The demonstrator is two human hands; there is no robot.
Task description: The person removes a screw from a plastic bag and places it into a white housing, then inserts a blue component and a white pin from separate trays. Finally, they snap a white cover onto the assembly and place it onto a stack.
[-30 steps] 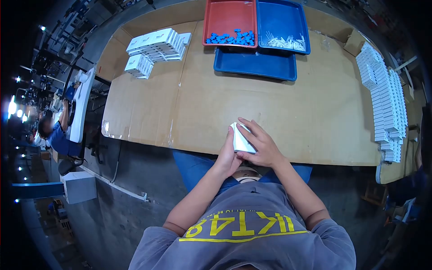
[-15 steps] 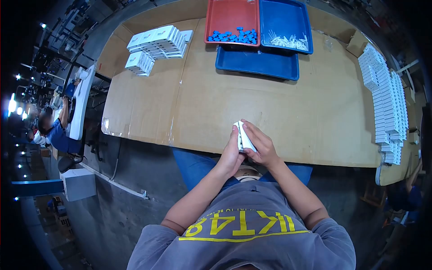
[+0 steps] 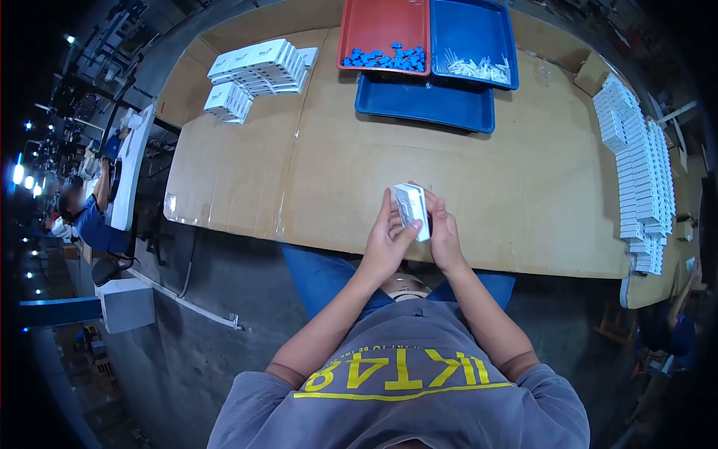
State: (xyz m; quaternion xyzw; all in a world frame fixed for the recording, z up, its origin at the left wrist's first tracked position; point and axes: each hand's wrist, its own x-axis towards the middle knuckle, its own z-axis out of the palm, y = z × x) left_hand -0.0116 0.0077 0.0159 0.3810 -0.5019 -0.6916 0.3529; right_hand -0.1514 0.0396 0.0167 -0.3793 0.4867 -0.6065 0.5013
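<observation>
A small flat white case (image 3: pixel 421 217) with a grey face is held tilted between my two hands, just above the near edge of the table. My left hand (image 3: pixel 386 243) grips its left side, the thumb lying across the lower part of the grey face. Behind the right side of the case, the fingers of my right hand (image 3: pixel 444 241) are curled against it and partly hidden, while the right thumb points up beside it.
Cardboard covers the table (image 3: pixel 359 165). At the back are a red tray (image 3: pixel 385 26) of blue parts, a blue tray (image 3: pixel 471 30) of white sticks and a lower blue tray (image 3: pixel 426 108). White boxes are stacked at left (image 3: pixel 258 67) and right (image 3: pixel 636 172). Other people sit nearby.
My hands have turned the case so that its grey face shows. They were pressed together around it before; now the right thumb and palm have opened away from it.
</observation>
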